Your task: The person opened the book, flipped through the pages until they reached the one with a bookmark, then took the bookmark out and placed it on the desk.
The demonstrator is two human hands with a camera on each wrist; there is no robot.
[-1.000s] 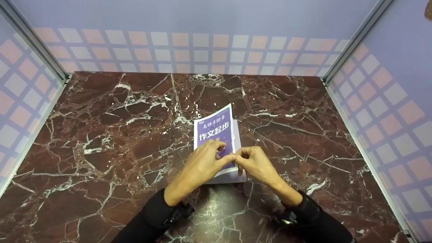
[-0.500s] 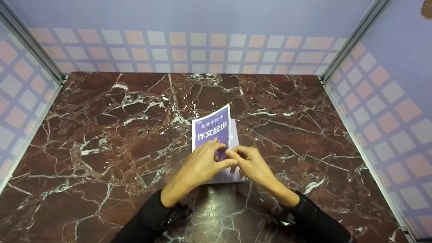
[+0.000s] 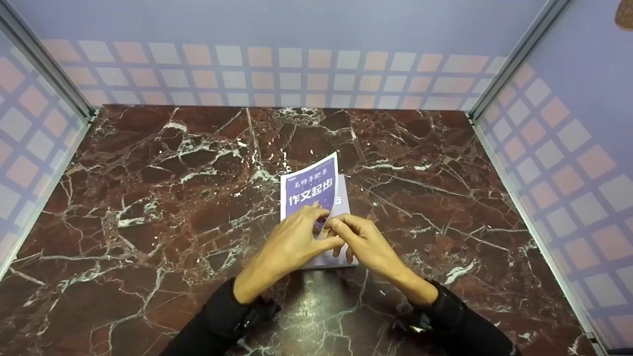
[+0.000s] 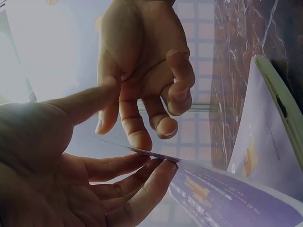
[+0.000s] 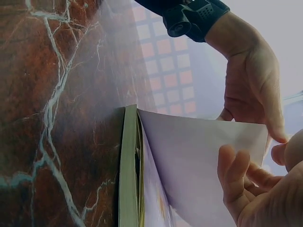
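Note:
A purple-and-white paperback book (image 3: 311,185) with large white Chinese characters lies on the table, its front cover lifted and curved at the right edge. Underneath shows a lilac page (image 3: 343,190). My left hand (image 3: 292,237) is over the cover's lower part; in the left wrist view its fingertips touch the purple face near the edge, thumb held apart. My right hand (image 3: 368,242) is at the raised edge. From the left wrist, one right fingertip touches the edge and the thumb stands apart. Loosely bent right fingers (image 5: 232,175) are before the cover's pale inner side.
The table (image 3: 148,222) is dark red marble with white veins. Lilac panels with pink and white squares, such as the back panel (image 3: 277,29), enclose three sides. Dark sleeves (image 3: 217,316) and wrist cameras (image 5: 189,21) cover the forearms.
My right hand has shifted slightly left along the cover's edge. The cover curves more, and its lower right corner, visible a second ago, is hidden behind the hands.

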